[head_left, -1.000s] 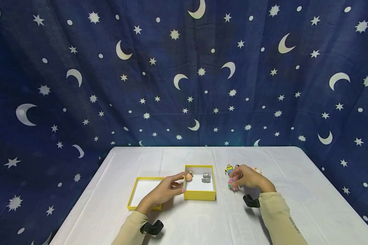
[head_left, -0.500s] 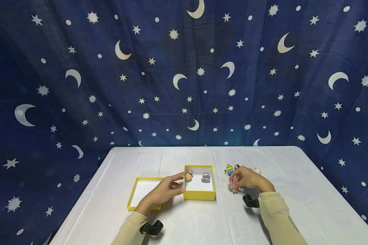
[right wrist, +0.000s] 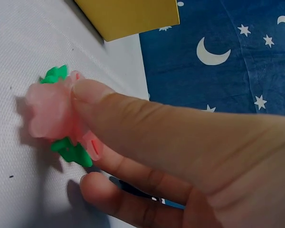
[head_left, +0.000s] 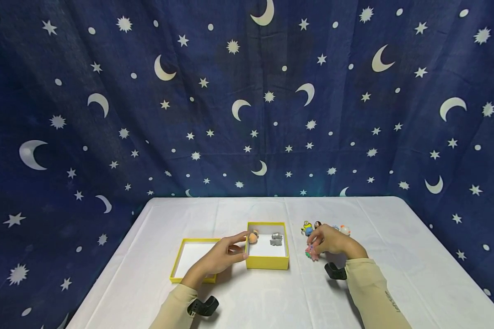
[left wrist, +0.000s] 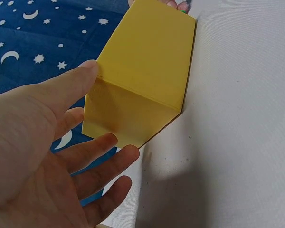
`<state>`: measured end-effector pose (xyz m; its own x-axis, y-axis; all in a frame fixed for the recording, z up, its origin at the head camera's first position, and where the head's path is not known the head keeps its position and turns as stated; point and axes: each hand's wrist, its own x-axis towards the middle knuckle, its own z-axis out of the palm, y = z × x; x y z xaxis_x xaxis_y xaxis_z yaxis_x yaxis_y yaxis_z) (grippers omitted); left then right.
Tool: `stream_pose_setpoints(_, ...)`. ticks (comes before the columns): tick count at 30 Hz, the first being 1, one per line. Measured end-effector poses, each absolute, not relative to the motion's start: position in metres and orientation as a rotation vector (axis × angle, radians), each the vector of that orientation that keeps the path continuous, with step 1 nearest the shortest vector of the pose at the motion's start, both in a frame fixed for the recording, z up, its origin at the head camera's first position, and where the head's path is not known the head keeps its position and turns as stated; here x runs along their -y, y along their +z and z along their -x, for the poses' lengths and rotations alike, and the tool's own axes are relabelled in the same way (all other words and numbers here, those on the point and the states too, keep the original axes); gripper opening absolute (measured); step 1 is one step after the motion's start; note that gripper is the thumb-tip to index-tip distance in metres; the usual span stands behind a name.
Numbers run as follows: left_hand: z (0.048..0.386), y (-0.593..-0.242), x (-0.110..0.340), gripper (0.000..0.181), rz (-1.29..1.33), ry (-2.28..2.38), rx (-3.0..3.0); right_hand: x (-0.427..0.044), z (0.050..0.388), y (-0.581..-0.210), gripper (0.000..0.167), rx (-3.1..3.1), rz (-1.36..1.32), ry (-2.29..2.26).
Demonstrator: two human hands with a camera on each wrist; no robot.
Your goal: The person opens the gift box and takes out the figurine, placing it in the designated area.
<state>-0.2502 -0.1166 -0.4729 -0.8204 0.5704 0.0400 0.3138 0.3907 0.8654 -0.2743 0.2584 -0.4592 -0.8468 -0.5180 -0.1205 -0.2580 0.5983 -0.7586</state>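
Note:
My left hand (head_left: 222,258) rests against the left side of an open yellow box (head_left: 267,262), its thumb at the near corner and its fingers loosely spread in the left wrist view. Inside the white-lined box lie a small orange-and-grey toy (head_left: 253,237) and a grey toy (head_left: 276,239). To the right of the box, my right hand (head_left: 332,241) pinches a pink toy figurine with green parts (right wrist: 50,109) between thumb and fingers, low over the white tablecloth. Whether the figurine still touches the cloth I cannot tell. The fingers hide part of it.
A yellow-rimmed box lid (head_left: 176,261) lies left of the box, partly behind my left hand. Beyond my right hand are a yellow-and-blue minion figure (head_left: 307,227), a dark-haired figure (head_left: 318,224) and a white-and-orange toy (head_left: 345,230). A starry blue curtain (head_left: 214,114) hangs behind the table.
My right hand has shifted slightly left and the pink figurine slightly nearer to me. More of the white-and-orange toy shows behind it. My left hand and the box look unchanged.

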Motion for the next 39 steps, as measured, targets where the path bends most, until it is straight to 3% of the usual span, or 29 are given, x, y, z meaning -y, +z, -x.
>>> stream_pose_setpoints(29, 0.252, -0.475, 0.119, 0.063, -0.774, 1.346, -2.422, -0.240, 0.271, -0.439, 0.033, -2.918, 0.424, -1.004)
stream_pose_setpoints(39, 0.252, -0.473, 0.117, 0.062, -0.786, 1.349, -2.419, -0.220, 0.272, -0.438, 0.032, -2.958, 0.505, -1.088)
